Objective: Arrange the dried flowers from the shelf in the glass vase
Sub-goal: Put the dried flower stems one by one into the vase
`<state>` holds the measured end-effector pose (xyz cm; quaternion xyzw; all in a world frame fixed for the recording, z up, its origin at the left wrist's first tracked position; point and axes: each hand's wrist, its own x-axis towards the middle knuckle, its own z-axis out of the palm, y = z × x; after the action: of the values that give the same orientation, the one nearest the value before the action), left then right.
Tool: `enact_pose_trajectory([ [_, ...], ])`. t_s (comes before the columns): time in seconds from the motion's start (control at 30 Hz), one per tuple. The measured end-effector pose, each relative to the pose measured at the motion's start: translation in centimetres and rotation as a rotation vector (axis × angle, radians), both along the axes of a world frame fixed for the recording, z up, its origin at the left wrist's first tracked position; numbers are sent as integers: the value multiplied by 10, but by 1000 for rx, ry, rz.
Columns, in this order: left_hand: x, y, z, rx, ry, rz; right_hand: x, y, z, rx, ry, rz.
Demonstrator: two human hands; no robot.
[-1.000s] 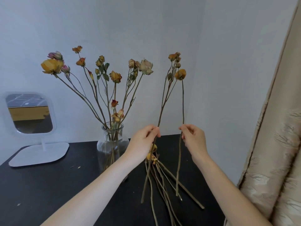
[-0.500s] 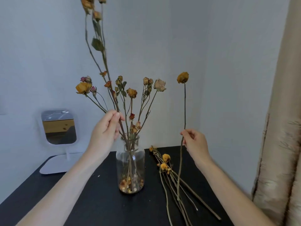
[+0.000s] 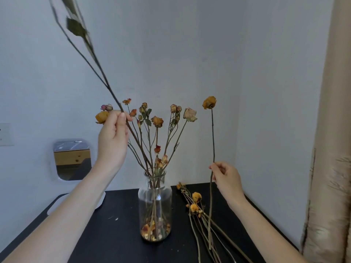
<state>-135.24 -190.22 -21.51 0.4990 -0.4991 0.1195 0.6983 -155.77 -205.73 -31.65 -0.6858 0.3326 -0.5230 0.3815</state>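
Observation:
A clear glass vase stands mid-table with several dried flower stems in it and loose petals at its bottom. My left hand pinches a long branching stem that leans up and left out of view; its lower end reaches down into the vase mouth. To the right of the vase, my right hand holds a single upright stem topped by a yellow dried bloom, its foot resting on the table. More dried stems with yellow heads lie flat on the table between the vase and that hand.
The black table sits in a white wall corner. A small white-framed stand mirror stands at the back left. A beige curtain hangs along the right edge. Small petal crumbs lie left of the vase.
My left hand rose and carried the branching stem from the table pile to the vase, tilting it left. The right hand stayed holding the single yellow stem. The view shifted, centring the vase.

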Motion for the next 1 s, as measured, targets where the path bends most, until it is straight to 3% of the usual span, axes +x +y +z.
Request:
enact_pose_trajectory([
  [0.2,-2,-18,-35,172,-94,126,-2,-1,-2,-3,17,-5],
  [0.83,-6,-38,-32,191,-105,446,15,8,-10,21,65,25],
  [1.0,-2,-42,-52,385,-112,455,15,7,-11,35,72,28],
])
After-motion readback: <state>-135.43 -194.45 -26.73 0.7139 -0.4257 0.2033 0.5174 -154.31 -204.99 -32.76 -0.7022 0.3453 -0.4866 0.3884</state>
